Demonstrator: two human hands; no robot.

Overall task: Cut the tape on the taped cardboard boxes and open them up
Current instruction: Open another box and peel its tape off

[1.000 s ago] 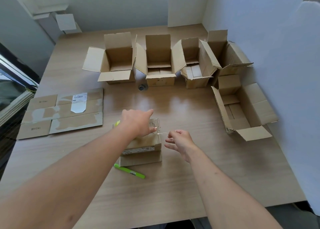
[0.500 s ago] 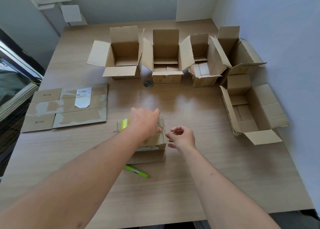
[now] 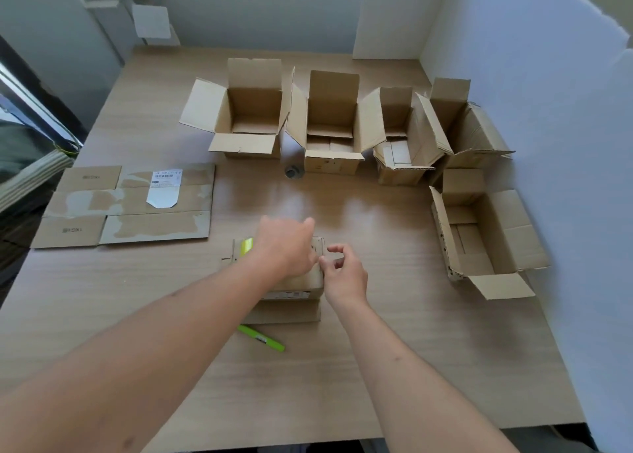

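A small closed cardboard box (image 3: 291,312) stands in the middle of the table. My left hand (image 3: 286,247) lies over its top, fingers curled down at the right top edge, holding it. My right hand (image 3: 344,271) is against that same edge, thumb and forefinger curled and pinching at the tape there, touching my left fingers. The tape itself is too thin to make out. A yellow-green strip (image 3: 246,246) shows on the box top to the left of my left hand. A green pen-shaped cutter (image 3: 262,338) lies on the table just in front of the box.
Several opened cardboard boxes stand along the back (image 3: 245,144) (image 3: 330,165) (image 3: 400,172), and another (image 3: 493,243) at the right by a white wall. A flattened box (image 3: 137,226) lies at the left. A small grey roll (image 3: 293,172) sits behind centre.
My right hand, which was held out to the right with a thin strand stretched from the box, has moved back to the box's right edge. My left hand stays on the box.
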